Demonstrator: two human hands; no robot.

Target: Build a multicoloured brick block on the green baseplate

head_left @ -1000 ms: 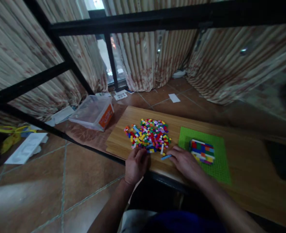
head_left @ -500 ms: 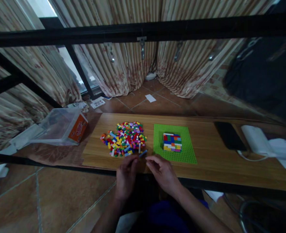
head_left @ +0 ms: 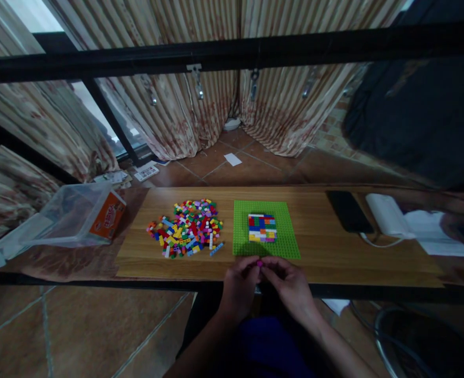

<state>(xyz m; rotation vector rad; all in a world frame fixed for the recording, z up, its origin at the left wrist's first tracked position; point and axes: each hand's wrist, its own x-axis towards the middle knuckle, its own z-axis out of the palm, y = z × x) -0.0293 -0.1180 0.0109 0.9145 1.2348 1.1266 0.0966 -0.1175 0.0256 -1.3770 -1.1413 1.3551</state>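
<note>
A small magenta toy brick [head_left: 260, 263] sits between the fingertips of both hands, close to the near edge of the table. My left hand [head_left: 239, 287] pinches it from the left, and my right hand [head_left: 289, 284] has its fingers closed on it from the right. Just beyond the hands lies a green baseplate [head_left: 291, 241], bearing a block of multicoloured bricks [head_left: 262, 228]. Left of the baseplate spreads a heap of loose bricks [head_left: 188, 231]. One long blue brick [head_left: 217, 248] rests at its near right side.
A clear plastic box [head_left: 72, 210] with an orange label lies on its side at the left. On the right are a black phone [head_left: 349, 211], a white power bank [head_left: 388, 215] with a cable, and white paper [head_left: 440, 236]. A black bar [head_left: 216, 55] crosses beyond the table.
Both hands have moved right, from beside the loose bricks to in front of the baseplate, and come together. The magenta brick now shows between them. The view has turned slightly right.
</note>
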